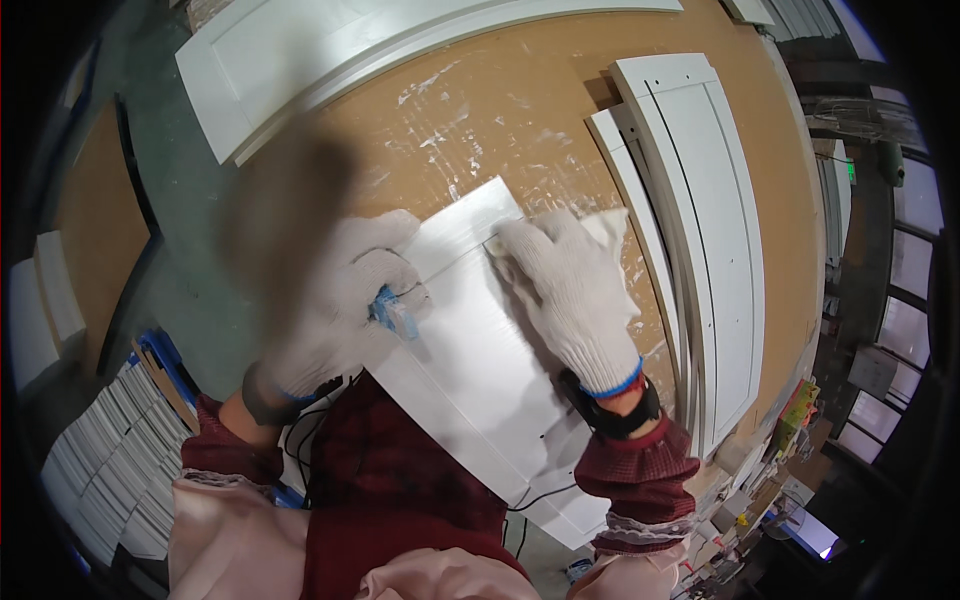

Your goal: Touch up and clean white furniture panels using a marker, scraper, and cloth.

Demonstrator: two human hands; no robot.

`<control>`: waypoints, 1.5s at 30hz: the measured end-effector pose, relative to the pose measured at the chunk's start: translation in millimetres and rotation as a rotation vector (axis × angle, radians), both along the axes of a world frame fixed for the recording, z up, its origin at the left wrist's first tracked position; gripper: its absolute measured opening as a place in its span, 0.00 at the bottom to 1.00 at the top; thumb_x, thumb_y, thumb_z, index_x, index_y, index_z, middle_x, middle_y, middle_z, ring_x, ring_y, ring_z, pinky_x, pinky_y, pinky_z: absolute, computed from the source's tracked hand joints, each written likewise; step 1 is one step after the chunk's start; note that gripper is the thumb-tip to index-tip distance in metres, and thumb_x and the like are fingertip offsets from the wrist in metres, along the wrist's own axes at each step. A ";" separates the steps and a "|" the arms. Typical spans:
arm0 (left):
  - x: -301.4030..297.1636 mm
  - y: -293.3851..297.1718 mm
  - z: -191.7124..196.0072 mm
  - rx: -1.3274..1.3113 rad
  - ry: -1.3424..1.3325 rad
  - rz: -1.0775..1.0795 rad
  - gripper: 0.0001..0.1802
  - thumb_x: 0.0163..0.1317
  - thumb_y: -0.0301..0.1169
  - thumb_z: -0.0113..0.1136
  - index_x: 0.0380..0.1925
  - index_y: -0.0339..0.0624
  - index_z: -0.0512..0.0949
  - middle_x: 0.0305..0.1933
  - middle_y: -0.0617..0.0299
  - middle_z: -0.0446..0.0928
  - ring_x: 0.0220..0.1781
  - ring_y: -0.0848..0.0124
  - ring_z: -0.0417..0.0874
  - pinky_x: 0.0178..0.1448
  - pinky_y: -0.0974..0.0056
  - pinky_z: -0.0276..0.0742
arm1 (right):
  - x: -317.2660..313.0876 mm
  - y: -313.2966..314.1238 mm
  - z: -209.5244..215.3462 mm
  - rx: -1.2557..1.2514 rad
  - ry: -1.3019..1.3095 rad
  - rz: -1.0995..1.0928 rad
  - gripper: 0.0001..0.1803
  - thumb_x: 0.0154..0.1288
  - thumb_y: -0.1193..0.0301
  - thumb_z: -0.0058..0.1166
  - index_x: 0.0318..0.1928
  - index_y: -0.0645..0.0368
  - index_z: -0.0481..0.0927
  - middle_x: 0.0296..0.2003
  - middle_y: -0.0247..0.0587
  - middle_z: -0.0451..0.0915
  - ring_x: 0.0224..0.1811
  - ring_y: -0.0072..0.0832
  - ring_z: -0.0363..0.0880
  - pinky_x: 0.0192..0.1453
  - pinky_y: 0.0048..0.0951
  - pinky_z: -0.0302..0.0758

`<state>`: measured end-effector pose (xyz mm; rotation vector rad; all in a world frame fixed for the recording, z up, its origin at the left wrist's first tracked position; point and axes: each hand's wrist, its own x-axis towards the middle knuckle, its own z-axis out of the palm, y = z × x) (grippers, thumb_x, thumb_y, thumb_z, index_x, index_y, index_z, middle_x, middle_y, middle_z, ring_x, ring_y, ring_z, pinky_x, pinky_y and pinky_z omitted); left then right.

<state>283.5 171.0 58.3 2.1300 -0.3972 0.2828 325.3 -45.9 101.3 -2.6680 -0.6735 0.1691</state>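
A long white panel [450, 360] with grooved lines lies slantwise under my hands, its near end jutting past the table edge. My left hand [345, 290], in a white knitted glove, is closed over the panel's left edge. A small blue object [384, 303] with a pale, clear-looking end sticks out of its fingers; its kind cannot be told. My right hand [570, 290], gloved too, presses on the panel's right side with bent fingers. Beneath and beside them shows a cream-coloured cloth [610, 228], bunched in the hand.
White panels [700, 230] are stacked to the right on the brown table [470, 110], which bears white smears. Another white panel [250, 70] lies at the far left. A blurred dark shape [285, 215] hides part of the left side. Stacked white boards [110, 460] stand at lower left.
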 end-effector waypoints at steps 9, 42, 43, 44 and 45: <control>4.8 3.3 7.9 -0.042 -0.054 -0.051 0.13 0.36 0.18 0.66 0.24 0.38 0.75 0.35 0.57 0.76 0.32 0.60 0.75 0.39 0.61 0.71 | -118.9 -91.8 17.4 -0.105 0.160 -0.147 0.12 0.58 0.72 0.59 0.44 0.51 0.79 0.34 0.42 0.76 0.33 0.39 0.78 0.33 0.41 0.73; -43.7 35.5 -19.4 -0.462 0.535 0.405 0.09 0.59 0.26 0.66 0.35 0.36 0.75 0.29 0.66 0.77 0.27 0.81 0.75 0.33 0.73 0.75 | -137.7 43.7 2.3 0.005 0.037 0.248 0.08 0.64 0.67 0.54 0.43 0.54 0.76 0.30 0.39 0.72 0.34 0.40 0.75 0.33 0.41 0.72; -43.5 34.0 -14.1 -0.483 0.550 0.388 0.09 0.59 0.26 0.66 0.35 0.36 0.75 0.28 0.67 0.76 0.27 0.81 0.75 0.32 0.73 0.75 | -121.4 57.8 2.7 0.031 0.020 0.244 0.08 0.64 0.68 0.54 0.42 0.54 0.76 0.31 0.40 0.73 0.35 0.41 0.75 0.34 0.42 0.72; -41.1 30.0 -21.8 -0.508 0.585 0.372 0.09 0.59 0.27 0.66 0.34 0.36 0.75 0.27 0.67 0.76 0.27 0.81 0.75 0.32 0.72 0.75 | -103.6 69.6 -6.3 0.051 0.020 0.236 0.07 0.64 0.68 0.53 0.41 0.54 0.75 0.32 0.41 0.73 0.35 0.43 0.75 0.35 0.44 0.73; -40.4 30.0 -26.4 -0.512 0.589 0.379 0.09 0.59 0.27 0.66 0.34 0.36 0.75 0.27 0.67 0.76 0.27 0.81 0.75 0.32 0.72 0.75 | -88.2 83.3 -12.9 0.048 0.026 0.243 0.07 0.64 0.68 0.53 0.41 0.54 0.75 0.32 0.41 0.73 0.35 0.43 0.75 0.35 0.44 0.73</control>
